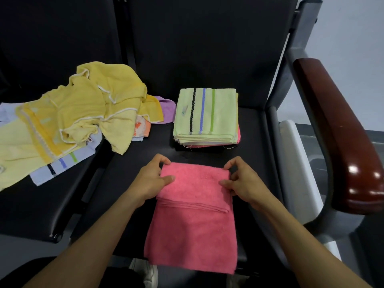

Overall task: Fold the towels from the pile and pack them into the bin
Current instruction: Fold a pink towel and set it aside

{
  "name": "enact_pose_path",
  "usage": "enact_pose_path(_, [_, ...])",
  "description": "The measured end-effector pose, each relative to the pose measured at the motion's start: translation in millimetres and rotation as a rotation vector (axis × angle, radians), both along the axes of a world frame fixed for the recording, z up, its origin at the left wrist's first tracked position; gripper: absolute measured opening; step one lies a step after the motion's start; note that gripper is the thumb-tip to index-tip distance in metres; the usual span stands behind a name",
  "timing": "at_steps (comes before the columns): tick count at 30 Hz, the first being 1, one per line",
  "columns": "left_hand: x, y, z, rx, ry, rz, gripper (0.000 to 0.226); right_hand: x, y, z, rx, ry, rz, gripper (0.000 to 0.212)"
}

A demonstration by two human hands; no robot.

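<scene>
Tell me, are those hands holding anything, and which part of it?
Yes. Both hands hold the pink towel. The left hand pinches its far left corner and the right hand its far right corner, along the folded-over edge.

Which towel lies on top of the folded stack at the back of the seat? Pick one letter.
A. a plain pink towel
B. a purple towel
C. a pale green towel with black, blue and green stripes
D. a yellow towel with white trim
C: the folded stack is topped by a pale green towel with black, blue and green stripes; the pink towel lies nearer, held by both hands.
</scene>
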State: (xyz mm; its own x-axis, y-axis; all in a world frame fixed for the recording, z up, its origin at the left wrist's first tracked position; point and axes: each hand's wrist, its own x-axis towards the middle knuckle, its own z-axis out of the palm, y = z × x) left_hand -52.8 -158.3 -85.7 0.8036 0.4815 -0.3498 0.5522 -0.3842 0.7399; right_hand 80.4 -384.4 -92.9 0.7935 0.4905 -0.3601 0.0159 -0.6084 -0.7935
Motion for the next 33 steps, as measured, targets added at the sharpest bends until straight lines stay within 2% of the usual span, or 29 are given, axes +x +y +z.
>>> enact_pose_path(5, [-0.5, 1.2, -0.5, -0.076, 0.077, -0.060, 0.036, 0.0, 2.5, -3.1, -0.013, -0.062, 0.013, 0.038])
enact_pose_path(9, [-1.6, 3.8, 1.5, -0.049, 0.148, -0.125, 0.043, 1.6, 5.4, -2.4, 0.053, 0.096, -0.030, 0.044])
enact_pose_path(12, [-1.8, 4.2, 3.6, -0.065, 0.168, -0.120, 0.050, 2.5, 5.1, -2.6, 0.085, 0.124, -0.052, 0.046])
enact_pose_path(18, [-0.1, 1.7, -0.8, -0.228, 0.023, -0.022, 0.054, 3.2, 3.0, -9.5, 0.056, 0.138, -0.001, 0.038])
enact_pose_path(23, [2.4, 0.1, -0.9, -0.264, -0.087, -0.031, 0.051, 4.4, 6.4, -6.9, 0.097, 0.134, -0.013, 0.054])
enact_pose_path(28, [1.5, 1.7, -2.8, -0.274, -0.069, -0.088, 0.068, 4.0, 3.7, -7.0, -0.014, 0.036, 0.037, 0.072])
enact_pose_path(31, [0.4, 1.9, -3.9, -0.233, -0.025, -0.117, 0.072, 2.6, 2.5, -3.7, -0.045, 0.016, 0.071, 0.073])
enact_pose_path(33, [-0.8, 1.6, -4.1, -0.186, 0.006, -0.119, 0.067, 1.8, 2.8, -3.0, -0.049, 0.013, 0.081, 0.070])
